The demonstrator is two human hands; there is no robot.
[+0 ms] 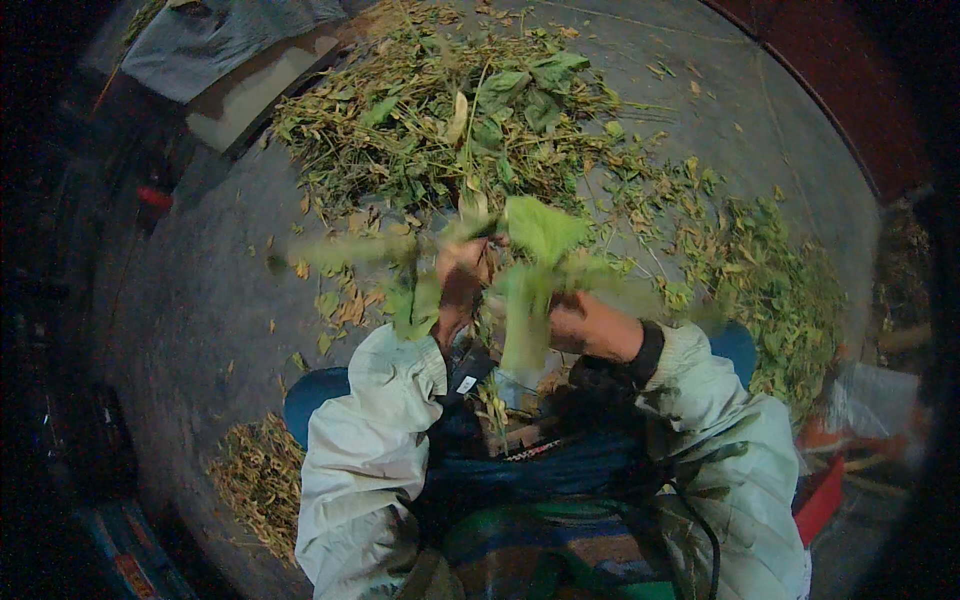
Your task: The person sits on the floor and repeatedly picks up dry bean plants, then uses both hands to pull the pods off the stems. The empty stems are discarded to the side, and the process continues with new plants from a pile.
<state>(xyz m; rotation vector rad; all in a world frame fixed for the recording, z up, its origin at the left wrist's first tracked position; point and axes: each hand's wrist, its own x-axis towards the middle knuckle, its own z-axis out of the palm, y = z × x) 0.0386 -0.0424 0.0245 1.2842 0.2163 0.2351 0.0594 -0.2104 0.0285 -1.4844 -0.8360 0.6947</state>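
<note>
Both my hands are raised close together in front of me, blurred by motion. My left hand (461, 281) is closed around a leafy bean-like plant stem, with pale pods standing up from it. My right hand (581, 319) is partly hidden behind bright green leaves (540, 232) of the plant; its fingers cannot be made out. Stalks or leaves stick out sideways past both hands. Beyond them, a large heap of cut plants (420, 127) with stems, pods and wilted leaves lies on the grey floor.
A long pile of leaves (780, 300) spreads at the right. A smaller pile of dry pods (259, 480) lies at the lower left. At the upper left is a grey sheet (225, 45) over a board. A red object (821, 499) and clear plastic (874, 397) are at the lower right.
</note>
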